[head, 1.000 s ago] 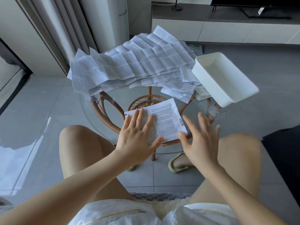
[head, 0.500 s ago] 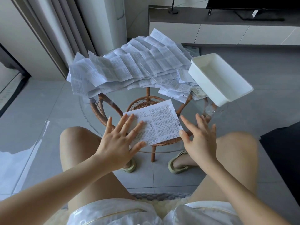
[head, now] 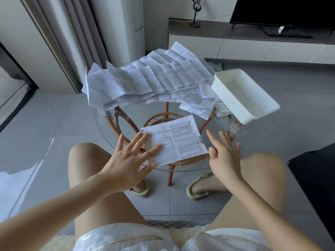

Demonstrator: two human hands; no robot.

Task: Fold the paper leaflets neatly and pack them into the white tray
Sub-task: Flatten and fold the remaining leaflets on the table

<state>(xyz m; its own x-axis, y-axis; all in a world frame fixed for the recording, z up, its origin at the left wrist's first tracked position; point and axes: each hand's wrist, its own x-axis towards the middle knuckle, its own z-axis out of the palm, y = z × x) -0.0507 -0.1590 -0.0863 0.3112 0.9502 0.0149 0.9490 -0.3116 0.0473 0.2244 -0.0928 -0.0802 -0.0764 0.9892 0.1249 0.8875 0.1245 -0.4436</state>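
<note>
White leaflets [head: 145, 82] and a white tray [head: 226, 101] on a table [head: 103, 124] of clear glass and brown rattan.

The near leaflet [head: 181, 142] is white with dense black print in columns and a small black barcode at its right edge; the leaflets heaped behind carry the same grey-black text. The tray is plain white inside and out. The table's woven base [head: 170, 176] is honey-brown. The floor [head: 54, 124] is grey tile; the sandals [head: 140, 193] are pale olive green, the shorts [head: 117, 240] white with a thin gold line, the television [head: 282, 11] black, the cabinet [head: 244, 46] white under a dark grey top.
</note>
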